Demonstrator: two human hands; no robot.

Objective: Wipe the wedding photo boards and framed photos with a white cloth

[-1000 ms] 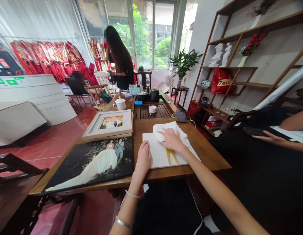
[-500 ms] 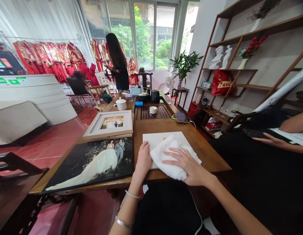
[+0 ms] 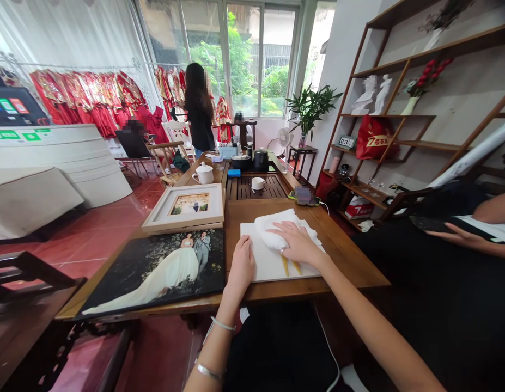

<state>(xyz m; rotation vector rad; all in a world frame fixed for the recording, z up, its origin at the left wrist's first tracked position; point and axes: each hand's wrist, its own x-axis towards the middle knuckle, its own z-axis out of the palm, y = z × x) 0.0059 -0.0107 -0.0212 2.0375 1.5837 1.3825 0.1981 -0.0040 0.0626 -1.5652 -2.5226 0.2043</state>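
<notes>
A white board [image 3: 272, 264] lies flat on the wooden table [image 3: 346, 261], with two yellow strips showing near its front. My right hand [image 3: 298, 244] lies on a white cloth [image 3: 277, 226] with its fingers spread, pressing the cloth onto the far part of the board. My left hand [image 3: 241, 265] rests on the board's left edge, fingers curled down over it, holding it steady.
A dark wedding photo print [image 3: 154, 269] and a white framed photo [image 3: 187, 207] lie to the left. A tea tray [image 3: 252, 188] with pots and cups sits beyond. A seated person's arm [image 3: 460, 237] is at right; a standing person [image 3: 199, 109] is by the windows. Shelves line the right wall.
My right hand has slid the cloth from the board's near right corner back to its far part. The left hand stays on the edge. The standing person has moved further off.
</notes>
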